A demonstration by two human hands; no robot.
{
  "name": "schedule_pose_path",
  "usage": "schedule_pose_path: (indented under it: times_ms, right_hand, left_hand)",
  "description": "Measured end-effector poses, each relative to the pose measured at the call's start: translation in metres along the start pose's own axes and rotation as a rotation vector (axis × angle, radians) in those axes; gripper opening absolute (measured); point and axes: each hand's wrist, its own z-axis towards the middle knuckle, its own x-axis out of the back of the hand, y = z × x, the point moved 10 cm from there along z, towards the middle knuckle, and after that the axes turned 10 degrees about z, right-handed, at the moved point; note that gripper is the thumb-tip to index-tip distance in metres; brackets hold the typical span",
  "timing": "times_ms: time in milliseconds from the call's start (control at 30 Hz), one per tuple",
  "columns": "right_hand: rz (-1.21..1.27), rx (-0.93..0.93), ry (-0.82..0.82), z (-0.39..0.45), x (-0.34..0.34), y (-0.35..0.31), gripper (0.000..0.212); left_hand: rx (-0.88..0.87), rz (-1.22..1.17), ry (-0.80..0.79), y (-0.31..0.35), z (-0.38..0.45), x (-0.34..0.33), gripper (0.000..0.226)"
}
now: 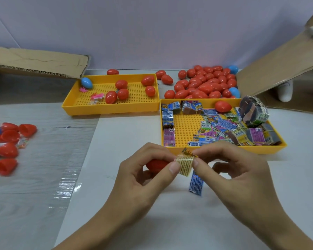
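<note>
Here, in the head view, both hands meet over the white table [170, 222]. The left hand [148, 170] pinches the left edge of a small folded leaflet [185, 166] between thumb and forefinger, and its other fingers curl round a red egg [156, 165] tucked against the palm. The right hand [229, 170] pinches the same paper's right edge with thumb and forefinger, its remaining fingers loosely curled. The folded leaflet thus sits between the two hands, touching both and held off the table.

A blue leaflet [196, 184] shows just below it; I cannot tell whether it lies flat or hangs from the fingers. Just beyond the fingertips sits a yellow tray [224, 150] of leaflets. A second yellow tray [112, 110] with a few eggs lies farther beyond the left hand, and a heap of red eggs [204, 83] lies beyond both trays. Red shell halves [9, 138] lie well to the left of the left hand.
</note>
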Motion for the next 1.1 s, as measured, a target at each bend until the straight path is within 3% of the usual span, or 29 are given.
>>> schedule_pose_path:
  times_ms: [167, 267, 333, 433, 633, 733, 867, 1100]
  right_hand:
    - [-0.113, 0.169, -0.089, -0.001, -0.007, -0.017, 0.008]
    - [-0.147, 0.211, -0.109, -0.001, -0.008, -0.022, 0.008]
    - [-0.128, 0.194, -0.099, -0.001, -0.007, -0.021, 0.008]
    - [-0.075, 0.124, -0.081, -0.002, -0.007, -0.012, 0.008]
    - [0.096, -0.061, -0.079, -0.002, -0.011, 0.009, 0.025]
    - [0.167, -0.138, -0.109, -0.004, -0.018, 0.019, 0.020]
    - [0.139, -0.094, -0.010, -0.003, -0.006, 0.015, 0.016]
    - [-0.057, 0.041, -0.093, -0.003, -0.013, -0.003, 0.006]
  left_hand:
    - [-0.082, 0.040, 0.031, 0.012, -0.001, 0.004, 0.011]
    - [-0.092, 0.054, 0.047, 0.013, -0.002, 0.005, 0.016]
    - [-0.081, 0.042, 0.050, 0.012, -0.002, 0.004, 0.022]
    - [-0.048, -0.011, 0.027, 0.005, -0.002, 0.001, 0.012]
    - [0.026, -0.193, 0.010, -0.004, 0.001, 0.000, 0.003]
    - [0.064, -0.232, 0.007, -0.009, 0.000, 0.000, 0.005]
    - [0.100, -0.236, -0.006, -0.013, -0.001, -0.003, 0.009]
    - [0.162, -0.197, -0.065, -0.016, -0.002, -0.008, 0.018]
